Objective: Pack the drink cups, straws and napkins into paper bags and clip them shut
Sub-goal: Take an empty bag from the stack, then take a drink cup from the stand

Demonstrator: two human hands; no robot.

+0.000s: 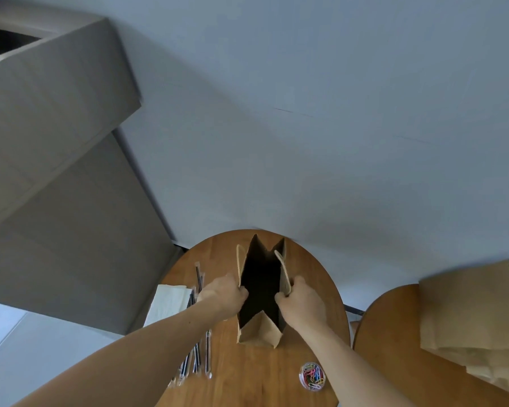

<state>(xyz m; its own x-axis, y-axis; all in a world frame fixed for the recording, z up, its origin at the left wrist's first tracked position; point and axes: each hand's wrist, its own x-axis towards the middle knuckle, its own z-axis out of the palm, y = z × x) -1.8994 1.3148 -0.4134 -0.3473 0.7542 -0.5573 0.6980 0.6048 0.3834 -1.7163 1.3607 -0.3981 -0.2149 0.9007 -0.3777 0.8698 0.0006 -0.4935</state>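
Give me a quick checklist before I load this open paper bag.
1. Brown paper bag stands upright, mouth open: ok.
2. Left hand and right hand grip its rims: ok.
3. Wrapped straws and white napkins lie left of the bag: ok.
4. Clear round tub of coloured paper clips on wooden table: ok.
5. Drink cups in view: not ok.
6. Bag empty inside: cannot tell, too dark.

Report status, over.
Left hand and right hand grip paper bag rims. Bag upright, mouth open, contents unseen. Straws, napkins beside it; nothing blocking.
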